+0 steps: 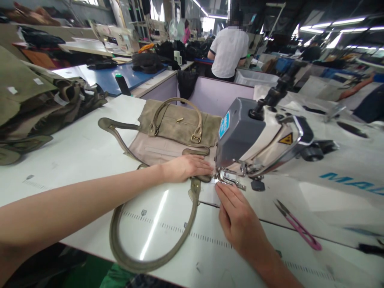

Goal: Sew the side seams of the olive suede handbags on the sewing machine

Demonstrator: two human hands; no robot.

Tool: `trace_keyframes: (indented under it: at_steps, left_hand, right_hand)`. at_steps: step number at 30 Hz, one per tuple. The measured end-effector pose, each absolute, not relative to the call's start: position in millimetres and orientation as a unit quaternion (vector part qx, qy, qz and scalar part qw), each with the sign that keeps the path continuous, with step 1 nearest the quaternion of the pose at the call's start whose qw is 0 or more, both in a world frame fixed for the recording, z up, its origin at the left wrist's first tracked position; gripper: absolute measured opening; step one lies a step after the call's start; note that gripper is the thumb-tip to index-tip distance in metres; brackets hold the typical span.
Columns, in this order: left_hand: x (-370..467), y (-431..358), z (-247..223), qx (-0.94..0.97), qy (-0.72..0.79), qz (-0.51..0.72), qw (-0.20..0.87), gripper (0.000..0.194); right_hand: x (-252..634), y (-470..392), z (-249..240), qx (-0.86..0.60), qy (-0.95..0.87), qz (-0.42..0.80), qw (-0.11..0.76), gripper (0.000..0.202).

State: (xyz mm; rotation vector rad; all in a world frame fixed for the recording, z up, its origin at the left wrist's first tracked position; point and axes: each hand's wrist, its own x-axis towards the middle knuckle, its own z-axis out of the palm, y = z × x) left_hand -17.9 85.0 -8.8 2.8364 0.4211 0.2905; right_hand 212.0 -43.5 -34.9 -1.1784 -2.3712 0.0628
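Resting flat on olive bag (171, 130), left fingers (200, 164) unclamped, right fingers (228, 195) unclamped beside sewing machine (240, 132), snips (301, 229) nearby

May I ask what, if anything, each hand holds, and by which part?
The left hand lies flat on the bag, not gripping; whether the right hand grips anything is unclear.

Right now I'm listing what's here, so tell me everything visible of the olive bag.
The olive bag looks like suede or leather, spread on the white table. One handle arches over its far section, a brass-toned buckle at the right end; another handle loops toward the viewer. A paler pinkish panel bears a straight strip. The left hand rests on it beside the sewing machine; whether the right hand touches it is unclear.
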Motion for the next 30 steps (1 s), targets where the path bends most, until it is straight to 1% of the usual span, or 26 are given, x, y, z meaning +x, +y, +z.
trace_keyframes:
  at_steps: [3,5,6,8,9,10,11,13,15,21,26,29,30]
  left_hand:
    - [-18,83,-9,0.973,0.161,0.125,0.109,0.043]
    - [-18,76,-7,0.966,0.208,0.135,0.072,0.047]
    - [-19,72,-6,0.955,0.258,0.138,0.049,0.053]
    - [-19,67,-3,0.909,0.394,0.133,0.023,0.073]
    - [-19,67,-2,0.884,0.451,0.118,0.03,0.082]
    - [-21,67,0,0.866,0.489,0.098,0.043,0.087]
    - [-23,69,1,0.858,0.504,0.075,0.058,0.088]
    - [-34,69,5,0.867,0.492,0.037,0.072,0.082]
    - [-55,62,9,0.876,0.476,0.026,0.069,0.08]
    - [-127,-10,16,0.879,0.471,0.015,0.08,0.1]
    - [-134,-48,17,0.871,0.488,-0.009,0.06,0.102]
    - [-135,-57,15,0.868,0.492,-0.016,0.068,0.104]
    - [-136,-61,15,0.867,0.493,-0.015,0.072,0.107]
  right_hand:
    - [213,-45,-37,-0.428,-0.867,0.01,0.253,0.046]
    - [214,-45,-38,-0.423,-0.868,-0.006,0.26,0.046]
    - [214,-45,-40,-0.42,-0.869,-0.016,0.263,0.047]
    - [215,-45,-42,-0.414,-0.869,-0.038,0.267,0.047]
    - [216,-44,-43,-0.411,-0.87,-0.048,0.269,0.047]
    - [216,-43,-44,-0.407,-0.87,-0.058,0.272,0.047]
    - [216,-42,-45,-0.403,-0.87,-0.068,0.276,0.047]
    - [217,-41,-45,-0.394,-0.87,-0.082,0.285,0.047]
    - [217,-40,-44,-0.387,-0.871,-0.09,0.29,0.047]
    - [214,-38,-39,-0.399,-0.866,-0.071,0.292,0.045]
    - [210,-48,-39,-0.435,-0.855,-0.048,0.279,0.044]
    - [201,-79,-47,-0.459,-0.849,-0.082,0.247,0.048]
    - [196,-91,-50,-0.433,-0.864,-0.098,0.238,0.052]
